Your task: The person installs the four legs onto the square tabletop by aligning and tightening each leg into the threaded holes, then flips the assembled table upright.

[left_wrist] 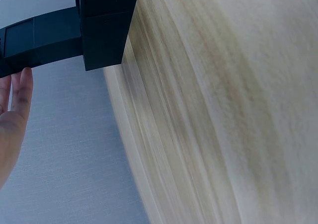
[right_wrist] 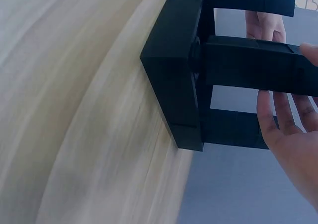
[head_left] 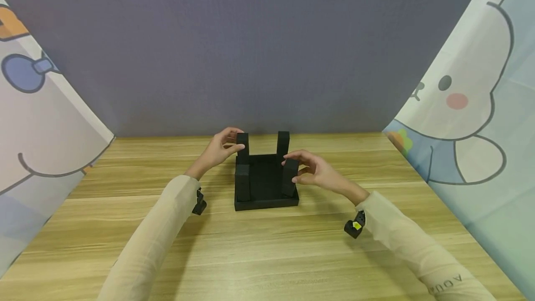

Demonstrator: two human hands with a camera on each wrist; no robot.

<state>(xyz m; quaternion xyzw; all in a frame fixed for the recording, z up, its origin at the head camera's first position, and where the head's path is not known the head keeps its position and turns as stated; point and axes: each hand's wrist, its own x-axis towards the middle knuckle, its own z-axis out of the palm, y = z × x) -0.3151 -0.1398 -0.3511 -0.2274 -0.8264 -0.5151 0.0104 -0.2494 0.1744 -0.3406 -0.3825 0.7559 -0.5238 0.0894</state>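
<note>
A black square base (head_left: pixel 267 204) lies on the table, with several black block legs standing up from its corners, like a small upturned table. My left hand (head_left: pixel 216 150) holds the far left leg (head_left: pixel 243 158) near its top, thumb in front and fingers behind. At the near right corner, my right hand (head_left: pixel 312 169) grips another leg (head_left: pixel 290 178) between thumb and fingers. That leg tilts slightly, and the right wrist view shows a round black part (right_wrist: pixel 196 55) where it meets the base. The near left leg (head_left: pixel 243 185) and far right leg (head_left: pixel 283 143) stand untouched.
The wooden tabletop (head_left: pixel 259 254) ends at a grey panel (head_left: pixel 251 50) just behind the base. Cartoon-printed curtains (head_left: pixel 459 106) hang along both sides. A small black camera is strapped under each sleeve.
</note>
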